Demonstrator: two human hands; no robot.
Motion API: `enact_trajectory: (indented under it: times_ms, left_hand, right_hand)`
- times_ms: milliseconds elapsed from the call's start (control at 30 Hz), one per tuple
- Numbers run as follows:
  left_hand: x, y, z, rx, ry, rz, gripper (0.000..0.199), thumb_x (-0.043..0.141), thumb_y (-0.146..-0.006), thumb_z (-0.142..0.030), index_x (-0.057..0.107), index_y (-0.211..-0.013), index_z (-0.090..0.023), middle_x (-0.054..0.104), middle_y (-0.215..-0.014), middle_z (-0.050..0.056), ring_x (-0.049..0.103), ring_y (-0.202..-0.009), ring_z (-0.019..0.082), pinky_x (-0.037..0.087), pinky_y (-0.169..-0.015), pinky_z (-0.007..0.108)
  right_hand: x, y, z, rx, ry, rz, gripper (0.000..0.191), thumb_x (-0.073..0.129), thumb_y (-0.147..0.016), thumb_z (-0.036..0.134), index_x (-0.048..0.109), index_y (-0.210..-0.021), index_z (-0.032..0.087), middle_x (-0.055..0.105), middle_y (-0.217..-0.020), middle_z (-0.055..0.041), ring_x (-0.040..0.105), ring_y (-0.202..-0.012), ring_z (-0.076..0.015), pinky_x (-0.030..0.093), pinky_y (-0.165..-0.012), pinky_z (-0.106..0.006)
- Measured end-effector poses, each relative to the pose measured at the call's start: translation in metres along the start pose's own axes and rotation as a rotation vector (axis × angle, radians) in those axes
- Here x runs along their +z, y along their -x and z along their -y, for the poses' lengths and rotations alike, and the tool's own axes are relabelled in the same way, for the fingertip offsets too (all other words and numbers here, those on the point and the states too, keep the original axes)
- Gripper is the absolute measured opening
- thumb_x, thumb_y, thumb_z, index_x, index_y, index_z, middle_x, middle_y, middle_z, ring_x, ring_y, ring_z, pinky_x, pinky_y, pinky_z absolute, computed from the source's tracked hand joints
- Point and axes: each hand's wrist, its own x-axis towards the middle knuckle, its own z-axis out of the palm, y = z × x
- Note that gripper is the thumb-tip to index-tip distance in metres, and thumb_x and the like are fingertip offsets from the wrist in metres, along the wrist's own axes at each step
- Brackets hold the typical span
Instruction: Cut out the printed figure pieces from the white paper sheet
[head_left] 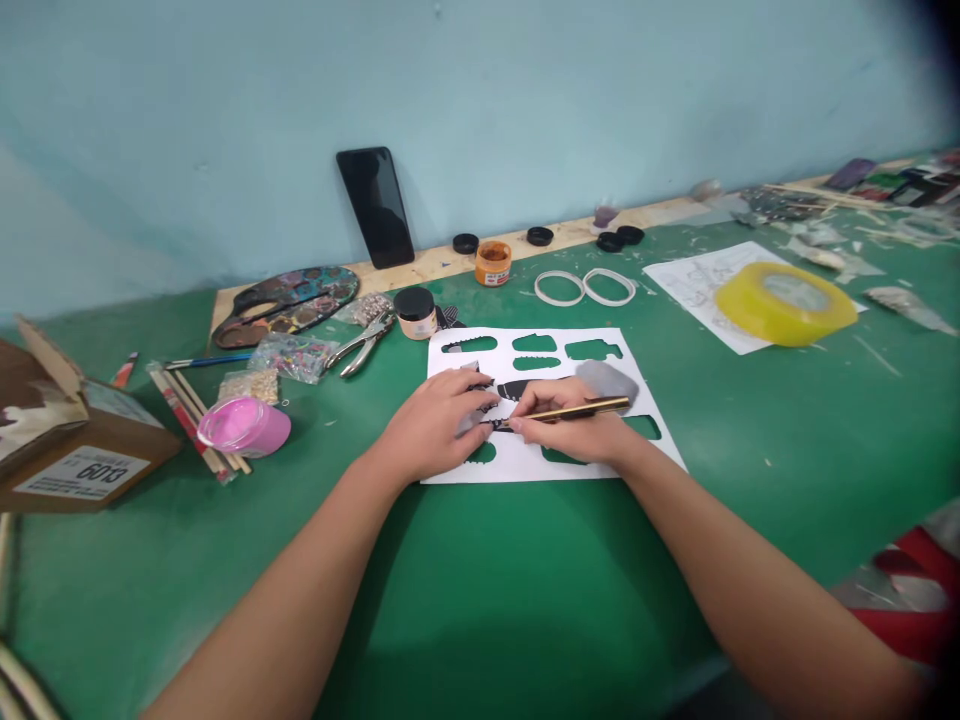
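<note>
A white sheet point(592, 470) with several cut-out openings lies in front of me on the green table. My left hand point(439, 420) rests on its left part, fingers stretched out and pressing down around small black cut pieces. Between the fingers of my right hand point(574, 425) is a slim gold pen point(592, 408), slanted with its tip at a black piece beside my left thumb. Just above my right hand lies a black shape point(525, 388), partly covered. A grey, rounded piece point(611, 380) sits on the sheet behind the pen.
To the left are a cardboard box point(82, 440), an open pink jar point(251, 425), bead bags point(292, 355) and pliers point(364, 345). A phone point(376, 208) leans on the wall near an orange jar point(493, 264). Yellow tape point(784, 303) lies on paper to the right.
</note>
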Motion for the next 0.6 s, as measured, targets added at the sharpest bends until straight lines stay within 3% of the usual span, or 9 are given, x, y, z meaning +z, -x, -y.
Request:
enact_trajectory:
  times_ms: [600]
  left_hand:
    - [0.0008,-0.0001,-0.0008,-0.027,0.025,-0.003,0.034,0.059,-0.089,-0.03,0.065,-0.121,-0.02,0.056,-0.138,0.009,0.044,-0.136,0.029,0.039,-0.111,0.049]
  right_hand:
    - [-0.0007,-0.0015,-0.0048,-0.095,0.099,0.033,0.012,0.067,-0.082,0.028,0.073,-0.081,0.018,0.074,-0.079,-0.0041,0.064,-0.069,-0.0148,0.045,-0.058,-0.025]
